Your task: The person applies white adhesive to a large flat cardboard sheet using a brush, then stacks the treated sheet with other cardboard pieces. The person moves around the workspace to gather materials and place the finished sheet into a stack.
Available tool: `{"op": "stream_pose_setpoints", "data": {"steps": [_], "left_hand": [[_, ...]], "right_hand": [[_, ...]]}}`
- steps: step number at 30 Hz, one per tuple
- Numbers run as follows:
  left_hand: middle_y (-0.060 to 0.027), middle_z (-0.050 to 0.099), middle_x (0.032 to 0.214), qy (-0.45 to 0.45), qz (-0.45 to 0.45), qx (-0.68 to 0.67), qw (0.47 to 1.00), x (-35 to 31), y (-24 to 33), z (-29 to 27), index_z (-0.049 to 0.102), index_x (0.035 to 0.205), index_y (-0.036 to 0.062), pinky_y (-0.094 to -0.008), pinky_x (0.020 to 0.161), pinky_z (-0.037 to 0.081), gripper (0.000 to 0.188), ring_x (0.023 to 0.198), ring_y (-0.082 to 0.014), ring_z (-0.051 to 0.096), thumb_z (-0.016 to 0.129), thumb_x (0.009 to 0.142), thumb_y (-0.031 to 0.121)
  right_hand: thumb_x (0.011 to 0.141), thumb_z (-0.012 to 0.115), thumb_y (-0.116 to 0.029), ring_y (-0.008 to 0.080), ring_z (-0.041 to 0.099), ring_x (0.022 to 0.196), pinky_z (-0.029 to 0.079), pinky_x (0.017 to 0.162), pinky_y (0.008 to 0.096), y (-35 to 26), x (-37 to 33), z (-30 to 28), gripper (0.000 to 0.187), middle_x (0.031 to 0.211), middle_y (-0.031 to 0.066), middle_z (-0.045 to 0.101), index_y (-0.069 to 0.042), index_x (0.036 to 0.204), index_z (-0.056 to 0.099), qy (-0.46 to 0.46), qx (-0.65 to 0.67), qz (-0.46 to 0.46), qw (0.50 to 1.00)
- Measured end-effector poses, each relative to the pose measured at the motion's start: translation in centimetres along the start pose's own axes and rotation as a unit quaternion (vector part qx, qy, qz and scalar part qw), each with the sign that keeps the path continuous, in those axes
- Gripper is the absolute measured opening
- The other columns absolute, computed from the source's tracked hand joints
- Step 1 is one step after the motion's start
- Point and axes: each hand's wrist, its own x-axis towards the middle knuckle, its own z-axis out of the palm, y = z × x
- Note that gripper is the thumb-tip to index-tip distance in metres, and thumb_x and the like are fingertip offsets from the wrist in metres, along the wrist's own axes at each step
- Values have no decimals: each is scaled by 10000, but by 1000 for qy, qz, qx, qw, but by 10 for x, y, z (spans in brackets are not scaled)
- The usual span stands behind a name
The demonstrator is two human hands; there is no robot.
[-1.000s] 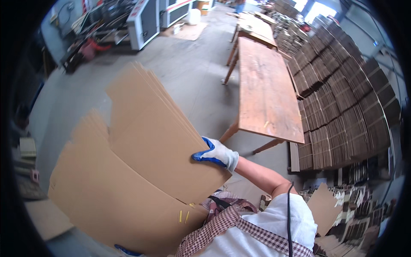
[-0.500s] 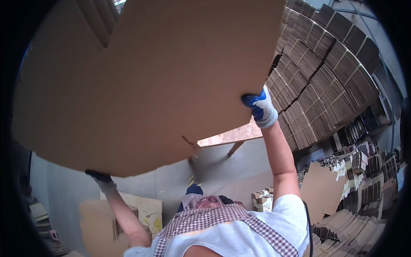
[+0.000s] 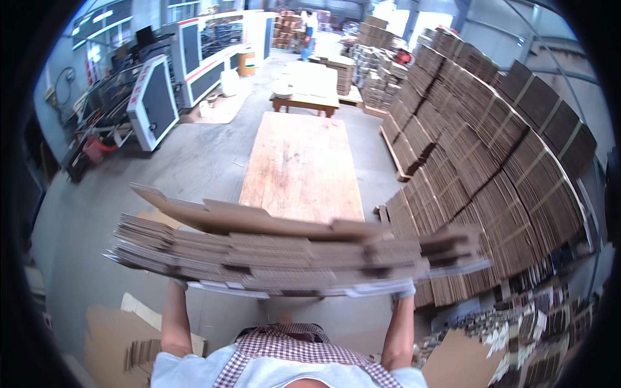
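Note:
Across my front lies a thick stack of flattened cardboard boxes (image 3: 278, 252), carried at its two ends and smeared by motion. Its near edges face me, and one sheet on top tilts up at the far left. My left hand (image 3: 178, 283) grips the underside near the left end; only the glove's cuff side shows. Under the right part, my right hand (image 3: 404, 288) in a pale glove supports the same stack. The fingers of both hands are hidden beneath the cardboard. Beyond the stack stands a bare wooden table (image 3: 301, 161), partly covered by it.
Tall strapped piles of flat cardboard (image 3: 491, 168) line the right side. A machine with a white and grey panel (image 3: 155, 100) stands at far left. Behind the table is a second table (image 3: 310, 81), with a person (image 3: 309, 35) farther back. Cardboard scraps (image 3: 466, 359) lie at lower right.
The cardboard that was raised broad-side toward me has come down level, edges now facing me. Both hands have moved lower, and the table and hall behind have come into view.

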Motion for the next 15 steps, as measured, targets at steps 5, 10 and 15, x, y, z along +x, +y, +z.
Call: {"op": "stream_pose_setpoints", "data": {"steps": [5,10,15], "left_hand": [[-56,636,956,41,20,90,995,9,51,55,629,1029,53,-324,725,521,212,853,-172,599,678,829,104],[-57,666,1055,33,-23,391,919,26,61,65,579,1200,89,-287,773,542,473,949,-162,642,697,749,8],[-59,432,1474,37,172,96,980,48,96,120,312,1506,125,-348,1084,362,697,1368,-216,397,418,974,563]], "right_hand": [[891,609,-37,151,541,930,475,812,302,14,22,-8,290,1061,6,586,-37,1180,577,2,60,0,998],[926,573,-49,141,511,929,460,814,280,8,56,6,218,1040,4,552,-49,1144,578,-49,53,15,997],[867,568,54,161,540,945,457,818,297,-9,72,-1,334,1046,11,578,-50,1184,581,-96,-170,-108,975]]}}
